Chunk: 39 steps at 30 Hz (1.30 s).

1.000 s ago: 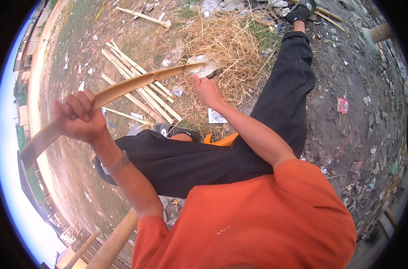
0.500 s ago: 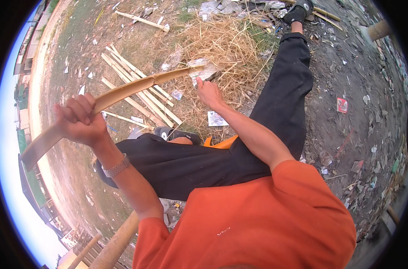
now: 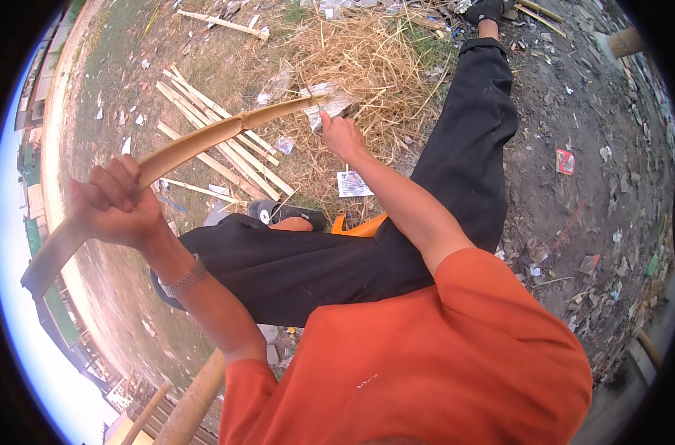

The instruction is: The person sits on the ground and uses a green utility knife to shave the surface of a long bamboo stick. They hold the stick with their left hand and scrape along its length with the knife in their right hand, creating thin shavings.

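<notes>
My left hand (image 3: 115, 200) is wrapped round a long split bamboo strip (image 3: 193, 143), its pale hollow inner face showing. The strip slants up to the right, with a node partway along. Its near end sticks out past my fist at the left. The far end lies over a flat whitish piece (image 3: 337, 102) on the ground. Beside that end is my right hand (image 3: 343, 139), closed with the thumb stretched forward. A thin dark line shows by its fingertips against the strip; what the hand holds is too slim to make out.
Several split bamboo strips (image 3: 230, 152) lie on the ground beyond my left hand. A heap of dry straw-like shavings (image 3: 374, 67) spreads around the whitish piece. My legs (image 3: 463, 126) lie bent and stretched, with something orange (image 3: 360, 225) between them. Litter dots the dirt; a thick pole (image 3: 193, 400) stands lower left.
Both hands and the bamboo strip sit slightly farther left and up in the view, as does most of the ground. A thin dark line now shows by my right fingertips.
</notes>
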Each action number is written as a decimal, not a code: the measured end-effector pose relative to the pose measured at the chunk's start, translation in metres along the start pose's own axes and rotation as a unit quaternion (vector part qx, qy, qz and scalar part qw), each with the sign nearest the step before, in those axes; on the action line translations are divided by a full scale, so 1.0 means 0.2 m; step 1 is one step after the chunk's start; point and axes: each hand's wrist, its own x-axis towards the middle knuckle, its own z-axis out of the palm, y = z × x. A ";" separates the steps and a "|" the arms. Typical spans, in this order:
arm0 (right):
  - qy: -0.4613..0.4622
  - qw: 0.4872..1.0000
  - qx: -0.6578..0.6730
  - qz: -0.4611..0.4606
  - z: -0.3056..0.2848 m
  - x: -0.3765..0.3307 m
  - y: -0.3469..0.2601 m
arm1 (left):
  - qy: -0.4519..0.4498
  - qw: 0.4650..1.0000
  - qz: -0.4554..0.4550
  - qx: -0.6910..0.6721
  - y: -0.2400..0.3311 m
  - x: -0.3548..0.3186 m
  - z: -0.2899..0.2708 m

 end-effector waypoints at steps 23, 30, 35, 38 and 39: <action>-0.043 0.991 -0.126 0.000 -0.29 0.06 -0.12 | 0.115 0.992 -0.014 0.046 -0.01 0.05 -0.01; -0.071 0.982 0.062 -0.162 -0.24 -0.30 -0.37 | 0.185 0.979 0.035 0.082 -0.01 0.01 0.06; -0.053 0.995 0.040 -0.070 -0.09 -0.20 -0.20 | 0.204 0.975 0.025 0.083 0.00 -0.03 0.11; -0.066 0.991 0.038 -0.108 -0.13 -0.25 -0.26 | 0.199 0.976 0.040 0.078 0.00 -0.03 0.09; -0.062 0.992 0.042 -0.102 -0.12 -0.26 -0.27 | 0.194 0.978 0.043 0.068 0.00 -0.04 0.09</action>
